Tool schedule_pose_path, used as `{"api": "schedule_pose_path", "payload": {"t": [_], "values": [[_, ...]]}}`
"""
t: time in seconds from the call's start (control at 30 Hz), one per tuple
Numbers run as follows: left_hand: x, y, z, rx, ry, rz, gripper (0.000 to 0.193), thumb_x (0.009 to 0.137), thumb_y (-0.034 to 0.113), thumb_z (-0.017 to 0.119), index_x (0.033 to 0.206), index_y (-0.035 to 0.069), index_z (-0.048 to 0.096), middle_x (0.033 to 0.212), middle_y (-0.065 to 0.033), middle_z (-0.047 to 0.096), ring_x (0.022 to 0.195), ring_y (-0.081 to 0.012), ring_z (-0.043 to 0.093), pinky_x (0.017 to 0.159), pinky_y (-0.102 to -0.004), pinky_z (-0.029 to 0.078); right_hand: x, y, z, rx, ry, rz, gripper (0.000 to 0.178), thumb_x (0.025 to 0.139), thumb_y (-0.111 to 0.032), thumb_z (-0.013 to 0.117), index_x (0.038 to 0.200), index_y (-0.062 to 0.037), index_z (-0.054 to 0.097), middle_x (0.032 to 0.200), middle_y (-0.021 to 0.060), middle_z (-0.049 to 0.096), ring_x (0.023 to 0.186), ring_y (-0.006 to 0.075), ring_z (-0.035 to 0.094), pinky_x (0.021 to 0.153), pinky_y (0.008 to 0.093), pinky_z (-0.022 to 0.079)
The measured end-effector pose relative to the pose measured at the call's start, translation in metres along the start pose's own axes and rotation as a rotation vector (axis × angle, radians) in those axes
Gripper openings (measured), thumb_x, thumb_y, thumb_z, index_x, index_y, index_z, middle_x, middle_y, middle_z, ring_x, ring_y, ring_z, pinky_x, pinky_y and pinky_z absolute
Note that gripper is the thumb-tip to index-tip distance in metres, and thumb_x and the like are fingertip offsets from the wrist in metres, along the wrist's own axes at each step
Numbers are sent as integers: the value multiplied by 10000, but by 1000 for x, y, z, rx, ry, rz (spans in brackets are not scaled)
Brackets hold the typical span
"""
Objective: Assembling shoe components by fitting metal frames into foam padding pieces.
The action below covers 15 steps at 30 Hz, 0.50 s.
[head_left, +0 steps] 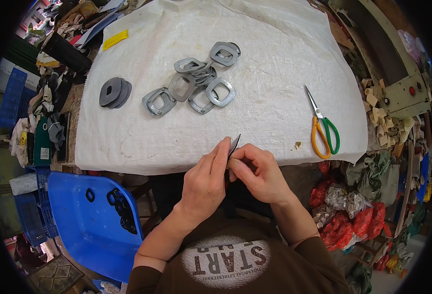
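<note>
Near the front edge of the table, my left hand (205,180) and my right hand (259,175) meet around a thin, flat piece, dark grey to black (234,144). It is tilted nearly edge-on, so its full shape is hidden. My left fingers press along its left face, while my right thumb and forefinger pinch its lower right side. Beyond the hands lies a loose heap of grey rounded-square frames (221,92) with wide openings. Left of them is a small stack of dark grey rounded plates (112,94), the top one with a small slot.
A white woven sheet (284,83) covers the table. Scissors (320,125) with one orange and one green handle lie at right, a yellow strip (115,39) at far left. Below left stands a blue tub (79,240) holding black rings (123,210). Red bags (346,220) lie at lower right.
</note>
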State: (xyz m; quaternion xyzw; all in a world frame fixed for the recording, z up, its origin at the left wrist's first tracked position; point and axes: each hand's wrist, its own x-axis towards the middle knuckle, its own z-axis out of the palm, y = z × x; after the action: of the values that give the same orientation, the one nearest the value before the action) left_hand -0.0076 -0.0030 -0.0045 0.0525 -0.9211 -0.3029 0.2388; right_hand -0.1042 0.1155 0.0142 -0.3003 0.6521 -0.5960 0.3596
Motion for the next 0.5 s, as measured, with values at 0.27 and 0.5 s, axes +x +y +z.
{"api": "schedule_pose_path", "payload": {"t": [0.27, 0.5], "values": [[2, 8, -9, -269, -84, -123, 473, 776, -79, 494, 1244, -48, 436, 962, -219, 590, 820, -318, 620, 683, -345, 503, 2, 14, -1, 290, -6, 19, 87, 871, -81, 526, 855, 5, 537, 693, 13, 550, 636, 60, 510, 578, 205, 433], [4, 6, -15, -573, -136, -247, 372, 870, 42, 455, 1233, -39, 454, 903, -209, 600, 778, -303, 622, 696, -332, 481, -3, 13, 3, 120, 55, -29, 49, 862, -48, 543, 849, -3, 528, 699, 22, 548, 651, 69, 522, 592, 201, 431]]}}
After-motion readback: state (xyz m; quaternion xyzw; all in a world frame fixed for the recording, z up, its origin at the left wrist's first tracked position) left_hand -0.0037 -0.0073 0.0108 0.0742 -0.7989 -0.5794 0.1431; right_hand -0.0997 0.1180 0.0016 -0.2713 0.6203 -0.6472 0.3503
